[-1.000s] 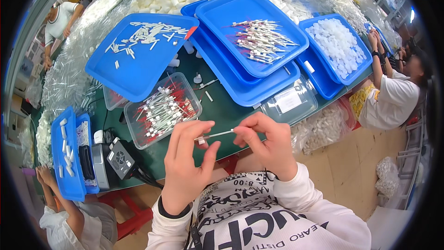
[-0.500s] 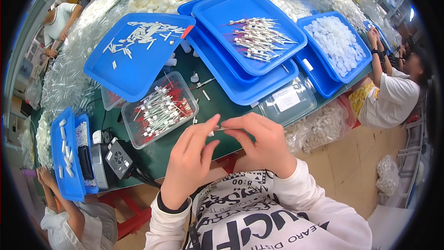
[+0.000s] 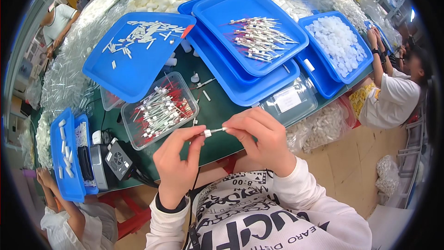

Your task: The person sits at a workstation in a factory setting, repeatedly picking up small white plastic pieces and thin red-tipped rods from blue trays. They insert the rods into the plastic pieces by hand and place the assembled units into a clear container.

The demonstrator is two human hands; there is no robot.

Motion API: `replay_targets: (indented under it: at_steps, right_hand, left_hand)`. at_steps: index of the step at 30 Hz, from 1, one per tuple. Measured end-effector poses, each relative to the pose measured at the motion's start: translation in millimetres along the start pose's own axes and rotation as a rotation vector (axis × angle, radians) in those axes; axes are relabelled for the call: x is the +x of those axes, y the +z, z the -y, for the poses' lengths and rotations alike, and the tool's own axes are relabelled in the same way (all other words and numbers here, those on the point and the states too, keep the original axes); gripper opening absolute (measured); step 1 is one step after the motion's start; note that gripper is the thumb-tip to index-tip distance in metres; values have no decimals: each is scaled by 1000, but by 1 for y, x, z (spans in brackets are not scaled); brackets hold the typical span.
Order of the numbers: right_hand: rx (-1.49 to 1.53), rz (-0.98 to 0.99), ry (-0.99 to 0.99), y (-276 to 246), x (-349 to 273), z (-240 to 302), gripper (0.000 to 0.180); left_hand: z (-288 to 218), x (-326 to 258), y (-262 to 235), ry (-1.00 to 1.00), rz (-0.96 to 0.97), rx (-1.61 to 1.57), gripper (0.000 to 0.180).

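Our left hand (image 3: 178,159) and right hand (image 3: 259,134) both pinch one small white-capped tube (image 3: 213,132). We hold it above the green table (image 3: 217,111), near the clear tub (image 3: 159,109).

A thin white swab stick (image 3: 213,131) with a small white cap at its left end — held level, above the green table edge.

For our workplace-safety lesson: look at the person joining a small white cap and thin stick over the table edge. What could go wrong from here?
1. The small white part is pinched only by the fingertips of the left hand and right hand, over the edge of the green table; a slip could drop it to the floor.
2. The upper blue tray rests tilted on the clear tub; a nudge might spill its white pieces.
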State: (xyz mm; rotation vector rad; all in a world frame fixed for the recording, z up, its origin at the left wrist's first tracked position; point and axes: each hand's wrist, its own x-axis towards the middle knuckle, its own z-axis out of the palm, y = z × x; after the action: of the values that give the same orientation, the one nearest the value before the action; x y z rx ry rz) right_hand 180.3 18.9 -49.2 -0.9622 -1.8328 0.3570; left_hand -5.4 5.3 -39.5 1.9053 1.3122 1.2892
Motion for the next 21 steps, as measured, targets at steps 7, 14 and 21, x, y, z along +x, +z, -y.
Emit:
replay_targets:
  at_steps: [7,14,21]
  right_hand:
    - [34,60,-40,-4,2,-2,14]
    - [-45,164,-98,-10,3,2,15]
    - [-110,104,-210,-7,2,9,19]
  left_hand:
    - [1,4,-2,114,19,-10,16]
    - [0,3,-4,242,25,94,18]
    - [-1,-1,-11,129,50,-9,19]
